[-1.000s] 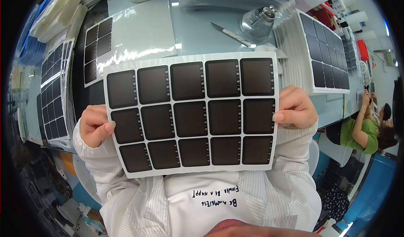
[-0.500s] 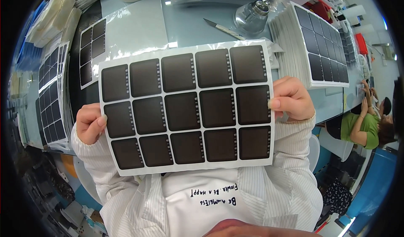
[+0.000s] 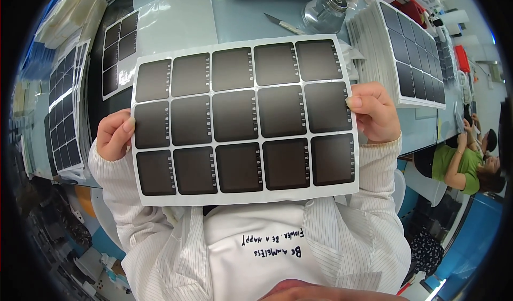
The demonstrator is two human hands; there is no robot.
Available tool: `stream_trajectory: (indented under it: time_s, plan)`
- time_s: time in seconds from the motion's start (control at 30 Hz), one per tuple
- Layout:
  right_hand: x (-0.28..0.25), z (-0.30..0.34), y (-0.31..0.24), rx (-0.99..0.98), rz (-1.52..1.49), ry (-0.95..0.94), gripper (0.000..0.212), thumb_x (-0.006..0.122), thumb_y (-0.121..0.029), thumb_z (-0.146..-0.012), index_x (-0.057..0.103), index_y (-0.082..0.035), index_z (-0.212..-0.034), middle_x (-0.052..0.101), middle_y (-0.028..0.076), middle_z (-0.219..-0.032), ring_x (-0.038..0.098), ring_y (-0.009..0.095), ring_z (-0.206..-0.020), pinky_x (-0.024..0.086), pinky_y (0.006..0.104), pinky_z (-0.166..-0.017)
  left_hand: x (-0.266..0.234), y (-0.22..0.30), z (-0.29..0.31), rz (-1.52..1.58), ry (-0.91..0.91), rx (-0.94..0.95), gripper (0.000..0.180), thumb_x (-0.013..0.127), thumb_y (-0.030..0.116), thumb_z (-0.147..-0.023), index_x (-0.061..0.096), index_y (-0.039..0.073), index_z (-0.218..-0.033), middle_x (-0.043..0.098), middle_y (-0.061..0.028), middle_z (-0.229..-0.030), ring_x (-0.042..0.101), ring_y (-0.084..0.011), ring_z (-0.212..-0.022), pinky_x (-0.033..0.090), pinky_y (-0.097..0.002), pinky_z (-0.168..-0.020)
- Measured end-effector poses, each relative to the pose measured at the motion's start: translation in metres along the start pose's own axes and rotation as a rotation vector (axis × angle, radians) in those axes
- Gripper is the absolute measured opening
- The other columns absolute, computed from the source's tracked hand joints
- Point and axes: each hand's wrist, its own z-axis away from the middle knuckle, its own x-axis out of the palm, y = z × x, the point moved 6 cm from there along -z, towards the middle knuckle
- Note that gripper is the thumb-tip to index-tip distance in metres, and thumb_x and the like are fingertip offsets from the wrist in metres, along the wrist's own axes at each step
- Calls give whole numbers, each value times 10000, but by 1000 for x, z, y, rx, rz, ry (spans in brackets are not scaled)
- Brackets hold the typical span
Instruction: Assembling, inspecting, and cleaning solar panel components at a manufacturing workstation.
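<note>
Between my hands I hold up a white sheet (image 3: 245, 198) printed with rows of dark rounded squares, each with a strip of small marks down one side. My left hand (image 3: 115, 134) pinches its left edge, thumb in front and the other fingers curled behind. On the right edge, my right hand (image 3: 375, 111) grips the same way, a little higher. The sheet's face is turned up toward me, and light falls paler across its far rows. Beyond its far edge lie a craft knife (image 3: 283, 23) and a clear glass bottle (image 3: 325, 15) with a metal top.
At the right stands a tall stack of similar sheets (image 3: 409, 55). More printed sheets (image 3: 63, 119) lie at the left, near a partly covered one (image 3: 118, 49) and bundles of clear bags (image 3: 69, 12). A person in green (image 3: 457, 164) sits at the far right.
The sheet has moved slightly away from my body and tilted, so its far rows catch more light. Both hands rose with it, still holding its edges.
</note>
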Motion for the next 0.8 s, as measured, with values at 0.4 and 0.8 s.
stream_trajectory:
  time_s: [0.4, 0.8]
  plan:
    - [1, 0, 2, 2, -134, -34, 202, 566, -147, -826, 621, 13, -716, 565, 40, -602, 436, 69, -438, 296, 195, -393, 3, 1, -3, 113, -23, -114, 309, 471, 185, -930, 496, 28, -665, 428, 21, -626, 314, -36, -516, 234, -213, -493]
    - [2, -1, 2, -9, 0, -30, 230, 561, -160, -810, 607, 7, -659, 560, 38, -595, 396, 55, -418, 273, 195, -371, -1, -2, -1, 97, -18, -80, 310, 478, 188, -927, 500, 19, -668, 454, 1, -649, 325, -52, -523, 256, -214, -506]
